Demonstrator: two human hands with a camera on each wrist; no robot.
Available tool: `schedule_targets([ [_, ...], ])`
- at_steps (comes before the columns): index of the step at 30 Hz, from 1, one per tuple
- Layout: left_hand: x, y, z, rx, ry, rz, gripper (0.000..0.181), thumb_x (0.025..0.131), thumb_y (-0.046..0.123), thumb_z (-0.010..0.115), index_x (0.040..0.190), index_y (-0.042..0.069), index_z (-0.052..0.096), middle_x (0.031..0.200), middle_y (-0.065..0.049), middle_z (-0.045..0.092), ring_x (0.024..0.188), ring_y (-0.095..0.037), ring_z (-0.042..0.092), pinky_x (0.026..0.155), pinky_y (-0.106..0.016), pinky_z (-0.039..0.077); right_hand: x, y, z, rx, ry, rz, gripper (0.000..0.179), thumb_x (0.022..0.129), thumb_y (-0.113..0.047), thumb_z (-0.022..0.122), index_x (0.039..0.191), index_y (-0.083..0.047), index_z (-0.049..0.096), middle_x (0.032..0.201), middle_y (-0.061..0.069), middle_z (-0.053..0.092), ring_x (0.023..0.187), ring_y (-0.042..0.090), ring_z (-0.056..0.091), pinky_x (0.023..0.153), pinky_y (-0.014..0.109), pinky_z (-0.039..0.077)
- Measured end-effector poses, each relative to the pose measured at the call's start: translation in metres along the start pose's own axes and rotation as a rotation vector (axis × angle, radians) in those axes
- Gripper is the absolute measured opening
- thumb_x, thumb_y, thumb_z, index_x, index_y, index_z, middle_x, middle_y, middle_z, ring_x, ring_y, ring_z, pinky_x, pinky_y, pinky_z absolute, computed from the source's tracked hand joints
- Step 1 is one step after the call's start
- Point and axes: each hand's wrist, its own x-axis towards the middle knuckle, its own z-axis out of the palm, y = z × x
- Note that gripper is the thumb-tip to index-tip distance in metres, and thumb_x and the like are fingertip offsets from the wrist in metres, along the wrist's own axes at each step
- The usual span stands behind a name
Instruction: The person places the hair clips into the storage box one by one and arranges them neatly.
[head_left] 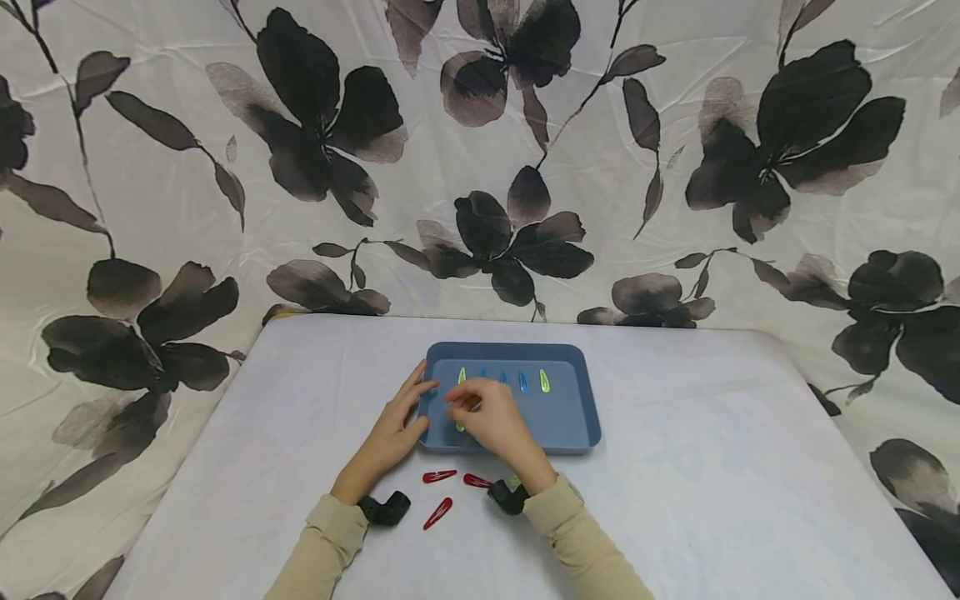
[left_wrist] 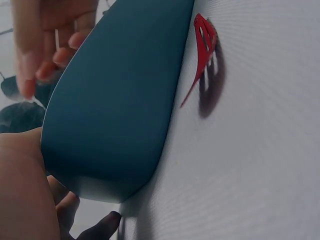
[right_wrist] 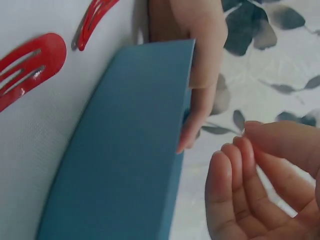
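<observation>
A blue-grey tray (head_left: 517,439) lies on the table and holds several small snap hair clips. My left hand (head_left: 392,427) rests against its left edge, fingers extended and thumb by the rim. Over the tray's left part hovers my right hand (head_left: 491,417), its fingers loosely bent and the thumb close to the forefinger. No object shows between those fingertips. A green clip (head_left: 462,375) lies beyond the right hand, and another green clip (head_left: 461,427) shows partly below it. Blue clips (head_left: 522,382) and a green clip (head_left: 544,381) lie farther right, some partly hidden by the hand.
Red hair clips (head_left: 438,513) lie on the white table (head_left: 712,467) in front of the tray. Another green clip (head_left: 513,482) is half hidden by the black device on the right wrist (head_left: 508,497). A flowered cloth (head_left: 480,150) hangs behind the table.
</observation>
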Motion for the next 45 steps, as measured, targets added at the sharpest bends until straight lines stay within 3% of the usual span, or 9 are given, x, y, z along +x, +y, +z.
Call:
schedule_targets([
  [12, -0.001, -0.003, -0.002, 0.006, -0.006, 0.045, 0.058, 0.085, -0.006, 0.051, 0.143, 0.0, 0.048, 0.164, -0.012, 0.018, 0.149, -0.031, 0.019, 0.11, -0.06, 0.029, -0.024, -0.018, -0.001, -0.099, -0.178, -0.411, 0.011, 0.086, 0.003, 0.071, 0.093, -0.006, 0.074, 0.091, 0.004, 0.069, 0.08, 0.009, 0.062, 0.071, 0.024, 0.054],
  [17, -0.001, -0.004, -0.001, 0.021, 0.002, 0.053, 0.06, 0.084, -0.007, 0.052, 0.143, -0.001, 0.049, 0.164, -0.012, 0.018, 0.149, -0.033, 0.021, 0.109, -0.061, 0.03, -0.04, -0.021, 0.003, -0.219, -0.224, -0.503, 0.011, 0.084, 0.002, 0.074, 0.091, -0.007, 0.075, 0.091, 0.001, 0.07, 0.081, 0.007, 0.063, 0.07, 0.014, 0.049],
  [21, 0.0, -0.003, 0.0, 0.017, 0.002, 0.03, 0.06, 0.084, -0.007, 0.052, 0.144, 0.001, 0.049, 0.164, -0.011, 0.018, 0.149, -0.03, 0.021, 0.111, -0.059, 0.027, -0.052, -0.022, 0.007, -0.337, -0.269, -0.528, 0.013, 0.082, 0.001, 0.075, 0.091, -0.007, 0.076, 0.092, -0.001, 0.071, 0.085, 0.007, 0.066, 0.076, 0.011, 0.047],
  [25, 0.0, -0.002, 0.0, 0.021, -0.007, -0.004, 0.06, 0.085, -0.006, 0.052, 0.144, 0.003, 0.048, 0.165, -0.007, 0.017, 0.15, -0.025, 0.019, 0.113, -0.056, 0.024, -0.064, -0.021, 0.013, -0.471, -0.331, -0.492, 0.014, 0.083, 0.0, 0.075, 0.092, -0.011, 0.078, 0.092, -0.005, 0.074, 0.088, 0.003, 0.067, 0.078, 0.013, 0.049],
  [31, 0.0, 0.0, 0.0, 0.032, -0.008, -0.008, 0.06, 0.085, -0.005, 0.052, 0.145, 0.003, 0.048, 0.165, -0.007, 0.017, 0.15, -0.025, 0.019, 0.113, -0.056, 0.025, -0.076, -0.021, 0.022, -0.714, -0.447, -0.447, 0.012, 0.085, -0.011, 0.075, 0.088, -0.023, 0.078, 0.079, -0.014, 0.07, 0.064, 0.0, 0.06, 0.053, 0.016, 0.042],
  [34, 0.001, 0.0, 0.0, 0.037, -0.007, -0.011, 0.061, 0.085, -0.005, 0.052, 0.145, 0.004, 0.048, 0.165, -0.007, 0.017, 0.15, -0.026, 0.019, 0.113, -0.057, 0.026, -0.08, -0.021, 0.023, -0.788, -0.485, -0.463, 0.012, 0.087, -0.015, 0.074, 0.09, -0.026, 0.078, 0.082, -0.014, 0.069, 0.064, 0.001, 0.06, 0.051, 0.017, 0.041],
  [40, 0.001, 0.0, 0.0, 0.045, -0.004, -0.009, 0.061, 0.084, -0.005, 0.052, 0.144, 0.004, 0.048, 0.165, -0.009, 0.018, 0.15, -0.025, 0.018, 0.113, -0.056, 0.026, -0.084, -0.021, 0.025, -0.828, -0.479, -0.478, 0.014, 0.088, -0.018, 0.073, 0.095, -0.027, 0.08, 0.101, -0.011, 0.073, 0.08, 0.004, 0.068, 0.062, 0.017, 0.048],
  [45, 0.0, 0.001, 0.0, 0.034, -0.005, -0.007, 0.06, 0.085, -0.005, 0.051, 0.144, 0.003, 0.048, 0.165, -0.008, 0.018, 0.15, -0.023, 0.018, 0.113, -0.055, 0.025, -0.084, -0.02, 0.03, -0.898, -0.438, -0.525, 0.016, 0.086, -0.015, 0.074, 0.089, -0.029, 0.081, 0.088, -0.012, 0.071, 0.067, 0.004, 0.062, 0.053, 0.015, 0.038],
])
